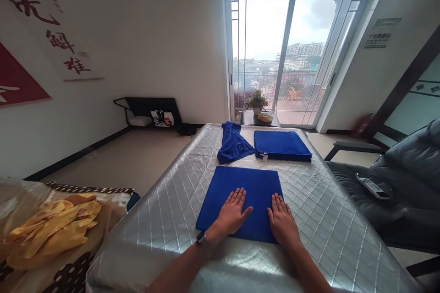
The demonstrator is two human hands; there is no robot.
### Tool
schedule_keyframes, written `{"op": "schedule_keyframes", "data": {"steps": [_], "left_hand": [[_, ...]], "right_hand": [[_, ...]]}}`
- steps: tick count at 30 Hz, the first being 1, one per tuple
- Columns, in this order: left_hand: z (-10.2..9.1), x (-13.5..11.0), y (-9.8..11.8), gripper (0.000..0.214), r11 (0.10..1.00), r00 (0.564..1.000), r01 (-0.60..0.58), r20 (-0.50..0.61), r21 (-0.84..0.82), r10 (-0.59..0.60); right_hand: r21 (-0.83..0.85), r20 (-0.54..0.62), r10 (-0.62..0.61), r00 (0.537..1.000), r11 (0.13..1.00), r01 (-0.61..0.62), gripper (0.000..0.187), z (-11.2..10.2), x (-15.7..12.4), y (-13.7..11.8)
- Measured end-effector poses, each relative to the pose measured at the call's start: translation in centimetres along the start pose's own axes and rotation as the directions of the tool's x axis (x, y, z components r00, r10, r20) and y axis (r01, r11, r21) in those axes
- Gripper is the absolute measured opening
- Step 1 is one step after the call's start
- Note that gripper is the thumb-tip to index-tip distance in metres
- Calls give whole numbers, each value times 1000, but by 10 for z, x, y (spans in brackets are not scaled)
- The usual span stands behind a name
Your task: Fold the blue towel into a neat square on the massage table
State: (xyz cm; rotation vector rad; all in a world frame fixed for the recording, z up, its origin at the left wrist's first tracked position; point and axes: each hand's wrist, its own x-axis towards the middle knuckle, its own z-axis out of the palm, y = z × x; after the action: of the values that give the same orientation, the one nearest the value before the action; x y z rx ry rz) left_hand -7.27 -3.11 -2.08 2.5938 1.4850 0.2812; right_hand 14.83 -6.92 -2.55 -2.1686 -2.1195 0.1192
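Note:
A flat blue cloth [237,178], folded into a near square, lies on the silver quilted bed surface [172,197] in front of me. Palm down on its middle is my left hand [234,213], fingers stretched out and thumb apart. My right hand [282,219] lies flat along the cloth's right edge, its fingers straight and pointing away from me. Neither hand grips anything. Beyond them, to the right, sits a neat stack of folded blue cloths [282,144] with a small white tag. A crumpled blue cloth [233,142] lies to the left of that stack.
Yellow cloth [58,224] lies heaped on bedding at the left. A dark leather armchair [405,183] with a remote [373,187] on it stands at the right. Past the far edge, a small table holds a potted plant [257,100] before the sliding glass door [261,46].

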Motion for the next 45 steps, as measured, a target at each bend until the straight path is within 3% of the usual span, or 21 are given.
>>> {"op": "schedule_keyframes", "data": {"steps": [3,6,14,20,23,26,33,35,37,40,42,45], "left_hand": [[-8,-26,-40,75,984,985,170,-19,54,-169],[-12,-42,-61,78,960,964,265,-49,94,-262],[-15,-44,-57,83,951,951,302,-86,66,-297],[-7,-45,-63,81,948,946,310,-124,69,-300],[-4,-45,-64,79,947,945,309,-137,86,-296],[-2,-46,-65,80,949,949,300,-126,93,-288],[3,-45,-75,78,937,946,320,-94,142,-309],[0,-32,-65,81,931,941,334,-104,145,-321],[-4,-10,-41,84,954,960,274,-87,124,-265],[-7,35,12,79,999,999,26,-30,41,-25],[-3,64,46,75,992,992,-123,-37,-15,123],[8,92,72,74,980,981,-192,-53,-48,189]], "right_hand": [[-14,-2,-3,1000,1000,3,63,2,0,1],[-14,-23,-6,1000,1000,5,64,5,0,2],[-123,11,-4,1000,992,6,64,1,0,1],[-108,67,0,998,994,7,65,-5,2,3],[-95,122,-14,992,995,25,65,-15,17,6],[-109,92,-23,995,993,33,64,-22,41,7],[-74,6,8,1000,997,-7,64,-5,66,11],[-26,-6,6,1000,1000,-6,64,-2,65,11],[7,-17,4,1000,1000,-4,64,-3,63,11],[-6,-25,2,1000,1000,-2,64,-6,62,12],[-32,-25,-17,1000,999,16,62,-5,61,13],[-57,-36,-50,998,997,48,60,-1,61,16]]}}
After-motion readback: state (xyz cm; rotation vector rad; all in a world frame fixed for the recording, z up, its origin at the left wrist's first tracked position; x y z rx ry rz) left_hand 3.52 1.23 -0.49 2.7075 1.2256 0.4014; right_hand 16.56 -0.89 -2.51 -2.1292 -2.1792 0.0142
